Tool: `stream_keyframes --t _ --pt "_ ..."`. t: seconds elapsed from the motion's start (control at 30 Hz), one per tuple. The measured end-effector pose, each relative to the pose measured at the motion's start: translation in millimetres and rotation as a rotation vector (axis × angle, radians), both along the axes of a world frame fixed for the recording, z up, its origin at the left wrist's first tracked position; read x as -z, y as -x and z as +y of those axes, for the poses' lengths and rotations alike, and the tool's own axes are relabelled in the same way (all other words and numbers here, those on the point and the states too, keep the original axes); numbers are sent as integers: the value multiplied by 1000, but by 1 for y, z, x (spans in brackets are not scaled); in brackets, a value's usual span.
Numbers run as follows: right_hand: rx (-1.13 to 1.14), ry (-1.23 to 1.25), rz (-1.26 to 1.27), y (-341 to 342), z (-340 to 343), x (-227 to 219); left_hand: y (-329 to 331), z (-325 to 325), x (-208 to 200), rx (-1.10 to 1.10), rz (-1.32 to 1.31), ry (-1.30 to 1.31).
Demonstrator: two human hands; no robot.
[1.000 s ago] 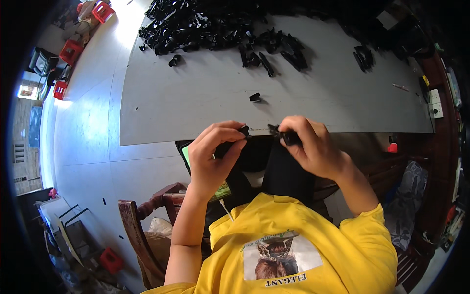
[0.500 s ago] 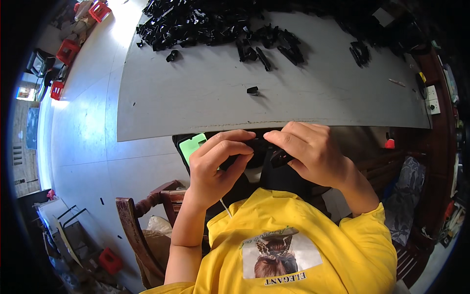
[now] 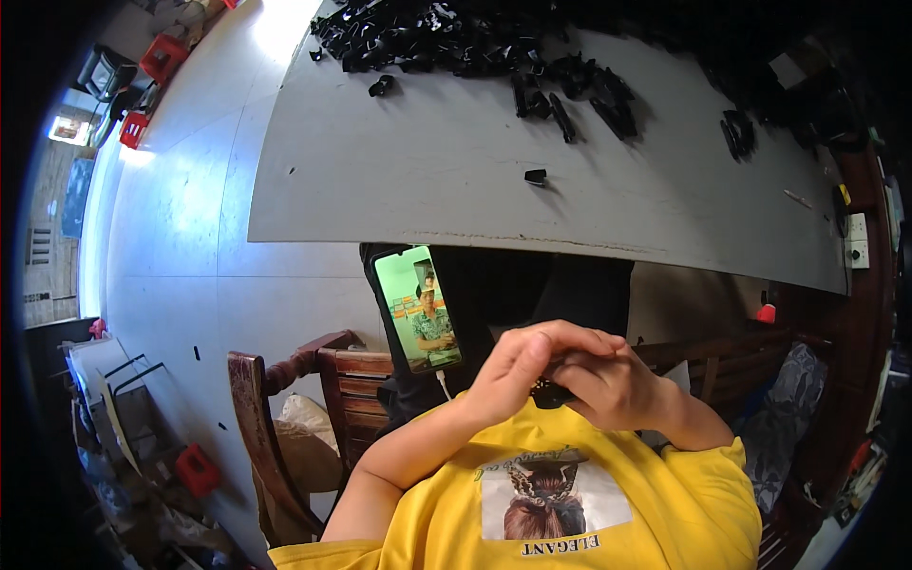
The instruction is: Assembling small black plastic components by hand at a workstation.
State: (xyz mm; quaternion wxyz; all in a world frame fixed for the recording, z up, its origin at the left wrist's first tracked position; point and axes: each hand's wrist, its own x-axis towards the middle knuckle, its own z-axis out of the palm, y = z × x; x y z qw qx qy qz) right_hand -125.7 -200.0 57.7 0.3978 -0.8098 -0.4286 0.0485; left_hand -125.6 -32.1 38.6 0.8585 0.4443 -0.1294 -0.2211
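Note:
Close in front of my yellow shirt, my left hand (image 3: 522, 366) and my right hand (image 3: 613, 389) are pressed together around a black plastic part (image 3: 548, 393). My right fingers are curled around the part, whose lower end shows below them. My left fingers reach over the top of my right hand, closed against it and the part; their tips are partly hidden. A phone (image 3: 418, 309) with a lit screen lies on my lap, left of my hands, with a white cable plugged into its lower end.
Ahead stands a grey table (image 3: 399, 180). A heap of black plastic pieces (image 3: 427, 38) covers its far side, and a single small black piece (image 3: 536, 178) lies nearer its front edge. A wooden chair arm (image 3: 294, 366) is at my left.
Both hands have come back toward my shirt and closed together around the black part. They no longer cover the phone. My view has shifted, so the table sits further right and higher.

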Motion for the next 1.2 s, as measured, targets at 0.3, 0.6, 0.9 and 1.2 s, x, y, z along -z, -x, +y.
stream_keyframes --t 0.3,0.6,0.9,1.2 --pt "4 -22 145 8 2 3 5 -4 5 -42 -158 5" --pt "334 -104 -69 -89 -25 12 -67 11 13 -589 -555 -887" --pt "634 310 -185 -185 8 36 -124 1 31 -645 -879 -1344" --pt "483 -127 273 -107 -11 9 -68 34 10 -561 -512 -759"
